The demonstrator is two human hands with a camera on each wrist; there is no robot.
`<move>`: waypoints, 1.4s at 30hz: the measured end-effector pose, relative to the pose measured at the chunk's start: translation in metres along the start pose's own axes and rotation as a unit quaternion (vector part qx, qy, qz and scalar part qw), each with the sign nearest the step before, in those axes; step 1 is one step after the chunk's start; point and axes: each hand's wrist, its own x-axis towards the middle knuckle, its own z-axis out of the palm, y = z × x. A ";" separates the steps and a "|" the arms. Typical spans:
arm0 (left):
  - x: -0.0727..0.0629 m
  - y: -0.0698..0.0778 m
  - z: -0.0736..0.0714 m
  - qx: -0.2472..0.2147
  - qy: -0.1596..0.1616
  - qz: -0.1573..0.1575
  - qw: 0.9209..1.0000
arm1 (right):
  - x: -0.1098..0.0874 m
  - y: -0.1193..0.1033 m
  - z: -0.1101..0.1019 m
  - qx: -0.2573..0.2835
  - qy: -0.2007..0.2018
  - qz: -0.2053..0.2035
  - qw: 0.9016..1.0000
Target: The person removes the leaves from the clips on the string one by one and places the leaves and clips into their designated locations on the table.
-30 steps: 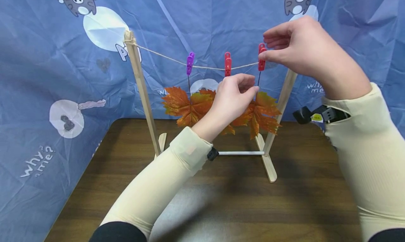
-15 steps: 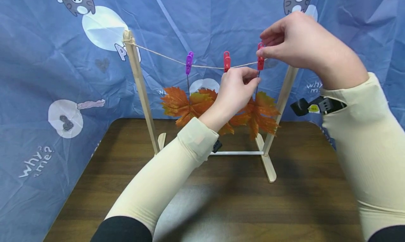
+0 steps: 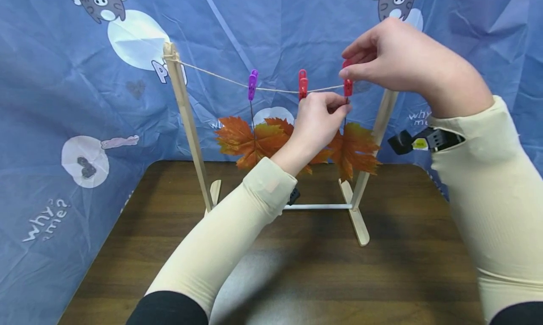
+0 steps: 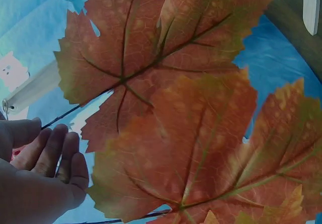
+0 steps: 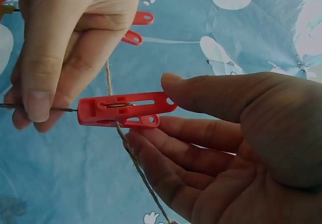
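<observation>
My left hand (image 3: 318, 120) pinches the thin dark stem (image 5: 63, 109) of an orange-green artificial maple leaf (image 3: 354, 148) between thumb and fingers. That stem runs up to the nose of a red clothespin (image 5: 126, 108) on the twine. From the right, my right hand (image 3: 394, 58) grips this clothespin by its handles, thumb on one and fingers on the other. Beside my left hand, a second red clothespin (image 3: 303, 82) sits on the line; its leaf (image 4: 171, 148) is partly hidden behind the hand. Farther left, a purple clothespin (image 3: 252, 84) holds another leaf (image 3: 246, 141) by its stem.
Twine (image 3: 212, 74) sags between the left wooden post (image 3: 183, 103) and the right post (image 3: 383, 117). A white rod (image 3: 320, 206) joins their feet on the brown table (image 3: 339, 278). A blue printed cloth (image 3: 106, 94) hangs behind and at the left.
My left hand has risen along the stem to just below the right red clothespin. My right hand has shifted slightly left over its handles. The right leaf has turned a little.
</observation>
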 end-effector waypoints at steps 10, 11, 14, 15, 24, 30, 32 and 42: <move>0.002 0.000 0.001 0.002 0.001 -0.012 1.000 | 0.002 -0.001 0.000 -0.009 0.001 -0.003 1.000; 0.002 0.000 0.001 0.001 -0.002 -0.015 1.000 | 0.002 -0.001 0.000 -0.010 0.000 -0.004 1.000; 0.002 0.001 0.000 0.002 -0.004 -0.018 1.000 | 0.003 -0.001 0.000 -0.009 0.001 -0.012 1.000; 0.002 0.001 -0.001 0.002 -0.002 -0.017 1.000 | 0.003 -0.001 0.000 -0.010 0.002 -0.015 1.000; 0.001 0.001 -0.001 0.011 -0.010 -0.027 1.000 | -0.001 -0.002 0.005 -0.009 0.050 -0.019 0.999; -0.001 0.001 0.000 0.006 -0.016 -0.033 0.999 | -0.001 -0.004 0.007 0.008 0.079 0.002 0.997; -0.003 0.000 0.000 0.001 -0.019 -0.032 0.999 | -0.001 -0.004 0.006 0.011 0.083 0.009 0.996; -0.009 -0.001 0.002 0.002 -0.033 -0.027 0.999 | -0.005 -0.006 0.004 0.006 0.119 0.025 0.993</move>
